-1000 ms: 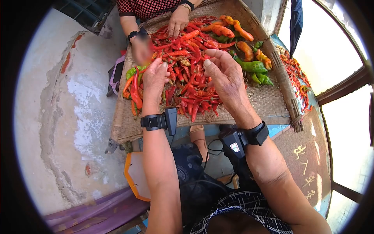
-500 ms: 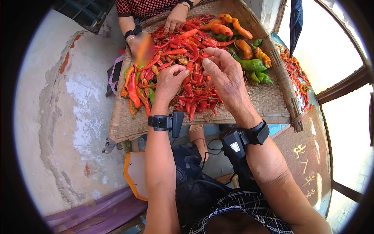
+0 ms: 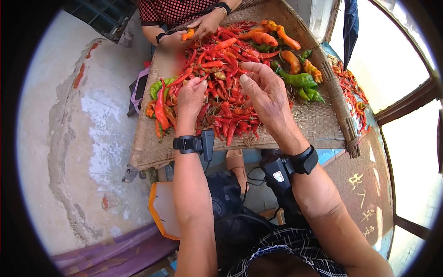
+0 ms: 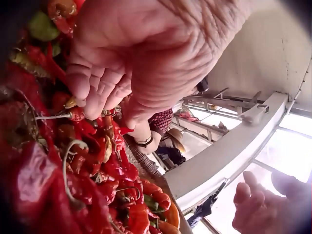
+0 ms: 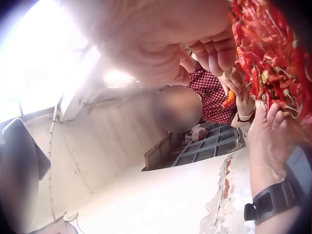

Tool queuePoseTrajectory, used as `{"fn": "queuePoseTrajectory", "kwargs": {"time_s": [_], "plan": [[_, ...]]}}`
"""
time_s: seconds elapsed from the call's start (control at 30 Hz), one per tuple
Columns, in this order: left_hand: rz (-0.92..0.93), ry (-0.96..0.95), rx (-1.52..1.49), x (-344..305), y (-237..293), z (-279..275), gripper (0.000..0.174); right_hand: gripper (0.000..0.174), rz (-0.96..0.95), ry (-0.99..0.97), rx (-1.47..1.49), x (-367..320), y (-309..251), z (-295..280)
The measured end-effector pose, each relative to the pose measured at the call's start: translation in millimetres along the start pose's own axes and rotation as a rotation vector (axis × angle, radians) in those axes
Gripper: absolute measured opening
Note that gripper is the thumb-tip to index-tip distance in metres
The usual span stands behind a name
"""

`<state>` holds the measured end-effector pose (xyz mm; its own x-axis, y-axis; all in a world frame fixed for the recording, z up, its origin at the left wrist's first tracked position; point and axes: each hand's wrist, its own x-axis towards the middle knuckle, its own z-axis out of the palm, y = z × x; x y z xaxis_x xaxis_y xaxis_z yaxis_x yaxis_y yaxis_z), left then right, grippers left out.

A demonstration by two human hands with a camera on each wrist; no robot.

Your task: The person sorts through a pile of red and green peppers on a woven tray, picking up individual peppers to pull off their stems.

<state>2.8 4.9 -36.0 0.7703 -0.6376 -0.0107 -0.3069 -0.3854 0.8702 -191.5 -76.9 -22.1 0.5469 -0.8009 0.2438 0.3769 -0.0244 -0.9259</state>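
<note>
A heap of red peppers (image 3: 230, 111) lies in a woven tray (image 3: 314, 131). My left hand (image 3: 190, 99) is low over the heap's left part, and its curled fingers and thumb pinch a red pepper among the others; in the left wrist view the hand (image 4: 146, 53) partly hides it, and a pepper with a pale stem (image 4: 77, 115) lies by the fingertips. Above the heap's right part my right hand (image 3: 270, 99) hangs with thumb and forefinger apart and nothing between them. Its fingers, seen from below in the right wrist view, are loosely bent, the hand (image 5: 161, 39) away from the peppers.
Across the tray another person's hand (image 3: 207, 23) holds an orange pepper (image 3: 188, 34). Green peppers (image 3: 300, 79) and orange ones (image 3: 290, 61) lie at the tray's right. More red peppers (image 3: 353, 94) are beyond its right edge. A dark umbrella (image 3: 350, 32) hangs at the upper right.
My left hand has shifted slightly left and up from half a second ago. My right hand has hardly moved. The other person's hands have come together around an orange pepper.
</note>
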Motion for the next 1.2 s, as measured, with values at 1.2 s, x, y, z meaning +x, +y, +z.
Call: {"fn": "queuePoseTrajectory", "kwargs": {"time_s": [1.2], "plan": [[0.722,-0.31,0.559,-44.6,-2.9,3.5,0.025,0.029,-0.011,-0.017,-0.017,-0.1,-1.9,1.7]]}}
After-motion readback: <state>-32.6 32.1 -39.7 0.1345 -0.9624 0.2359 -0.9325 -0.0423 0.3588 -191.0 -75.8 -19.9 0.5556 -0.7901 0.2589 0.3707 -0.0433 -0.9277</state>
